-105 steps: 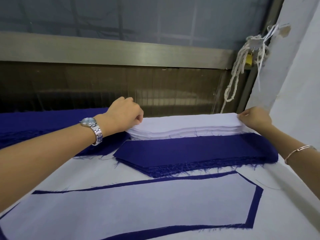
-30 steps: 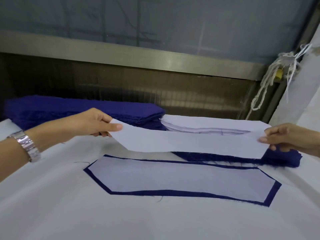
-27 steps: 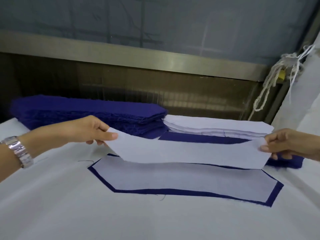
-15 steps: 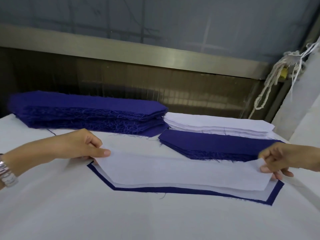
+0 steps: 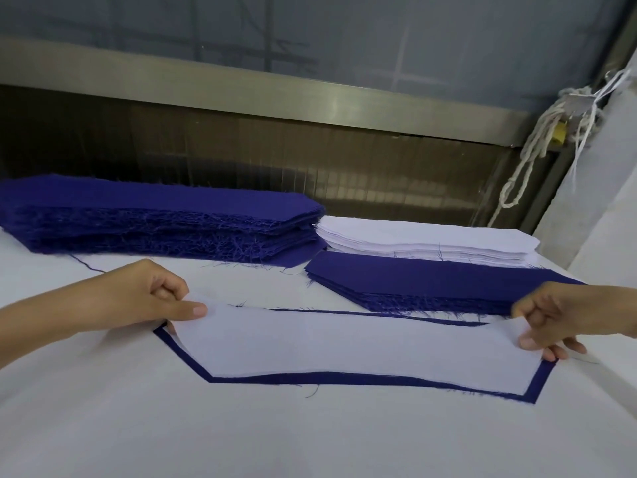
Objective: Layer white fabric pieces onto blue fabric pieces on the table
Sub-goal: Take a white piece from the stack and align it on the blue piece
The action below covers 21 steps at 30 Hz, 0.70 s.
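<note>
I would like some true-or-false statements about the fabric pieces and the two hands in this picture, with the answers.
1. The left hand and the right hand each pinch one end of the white piece. True.
2. The white stack lies left of the tall blue stack. False: it lies to its right.
3. A blue piece shows as a border under the white piece. True.
4. The low blue stack lies behind the white stack. False: it lies in front, nearer the person.

White fabric piece (image 5: 344,346) over blue fabric piece (image 5: 344,377); white table (image 5: 241,436).
</note>
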Each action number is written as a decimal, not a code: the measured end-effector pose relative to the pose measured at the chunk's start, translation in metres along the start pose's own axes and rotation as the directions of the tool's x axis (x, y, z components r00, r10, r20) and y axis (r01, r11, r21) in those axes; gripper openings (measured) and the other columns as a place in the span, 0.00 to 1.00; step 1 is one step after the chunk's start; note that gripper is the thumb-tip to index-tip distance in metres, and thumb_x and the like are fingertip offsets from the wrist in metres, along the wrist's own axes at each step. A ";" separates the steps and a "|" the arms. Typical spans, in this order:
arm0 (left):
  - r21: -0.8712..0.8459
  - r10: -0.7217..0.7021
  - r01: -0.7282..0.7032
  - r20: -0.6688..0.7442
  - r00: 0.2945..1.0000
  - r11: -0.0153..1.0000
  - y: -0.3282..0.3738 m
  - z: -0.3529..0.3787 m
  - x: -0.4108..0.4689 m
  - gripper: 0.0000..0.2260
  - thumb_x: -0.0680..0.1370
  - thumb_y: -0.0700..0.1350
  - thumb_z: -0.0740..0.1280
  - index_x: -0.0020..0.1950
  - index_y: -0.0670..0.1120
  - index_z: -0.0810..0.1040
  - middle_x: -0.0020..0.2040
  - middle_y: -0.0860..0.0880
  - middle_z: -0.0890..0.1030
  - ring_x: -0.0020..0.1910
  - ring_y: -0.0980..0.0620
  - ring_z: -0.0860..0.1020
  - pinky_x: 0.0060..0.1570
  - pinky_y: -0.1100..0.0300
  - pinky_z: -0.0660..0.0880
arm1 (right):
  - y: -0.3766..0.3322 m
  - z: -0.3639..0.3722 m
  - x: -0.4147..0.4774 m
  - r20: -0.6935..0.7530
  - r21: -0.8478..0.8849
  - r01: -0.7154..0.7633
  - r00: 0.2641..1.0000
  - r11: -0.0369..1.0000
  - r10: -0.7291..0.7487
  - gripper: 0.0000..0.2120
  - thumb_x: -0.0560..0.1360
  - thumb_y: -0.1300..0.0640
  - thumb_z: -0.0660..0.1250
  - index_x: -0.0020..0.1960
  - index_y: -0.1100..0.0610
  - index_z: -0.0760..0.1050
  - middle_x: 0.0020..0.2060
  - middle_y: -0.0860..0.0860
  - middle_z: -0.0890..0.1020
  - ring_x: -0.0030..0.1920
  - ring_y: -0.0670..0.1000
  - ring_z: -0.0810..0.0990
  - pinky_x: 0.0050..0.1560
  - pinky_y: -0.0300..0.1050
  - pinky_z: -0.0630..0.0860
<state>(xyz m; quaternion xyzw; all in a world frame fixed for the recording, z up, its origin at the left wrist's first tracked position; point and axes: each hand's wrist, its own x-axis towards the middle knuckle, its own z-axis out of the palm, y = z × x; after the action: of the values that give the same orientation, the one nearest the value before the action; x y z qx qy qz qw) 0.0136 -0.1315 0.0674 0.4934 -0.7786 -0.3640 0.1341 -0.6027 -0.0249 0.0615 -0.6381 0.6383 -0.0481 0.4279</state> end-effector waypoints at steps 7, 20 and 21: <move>0.072 -0.019 0.023 -0.058 0.998 0.997 -0.002 0.003 0.002 0.22 0.65 0.61 0.74 0.27 0.48 0.68 0.23 0.52 0.69 0.22 0.60 0.73 0.32 0.65 0.66 | -0.008 0.004 -0.004 -0.026 -0.001 -0.031 0.999 1.000 0.031 0.13 0.73 0.46 0.77 0.44 0.54 0.79 0.38 0.59 0.85 0.34 0.51 0.81 0.29 0.38 0.73; 0.166 -0.013 0.036 -0.136 0.991 0.985 0.003 0.006 -0.006 0.20 0.59 0.68 0.72 0.29 0.52 0.76 0.27 0.51 0.83 0.28 0.60 0.79 0.40 0.62 0.72 | -0.002 0.004 -0.001 -0.035 -0.014 -0.044 0.998 0.999 0.044 0.14 0.71 0.46 0.79 0.47 0.54 0.79 0.35 0.56 0.83 0.33 0.49 0.79 0.29 0.37 0.71; 0.183 -0.006 0.036 -0.159 0.987 0.983 0.002 0.006 -0.007 0.22 0.58 0.69 0.72 0.30 0.50 0.77 0.28 0.51 0.83 0.28 0.61 0.79 0.41 0.62 0.72 | -0.002 0.004 -0.001 -0.037 -0.014 -0.046 0.998 0.999 0.045 0.14 0.71 0.46 0.79 0.47 0.53 0.80 0.35 0.55 0.83 0.33 0.49 0.79 0.29 0.37 0.71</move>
<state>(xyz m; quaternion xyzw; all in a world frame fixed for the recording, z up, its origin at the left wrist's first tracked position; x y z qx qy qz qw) 0.0116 -0.1224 0.0659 0.5392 -0.7907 -0.2512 0.1451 -0.5988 -0.0225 0.0602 -0.6256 0.6608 -0.0452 0.4121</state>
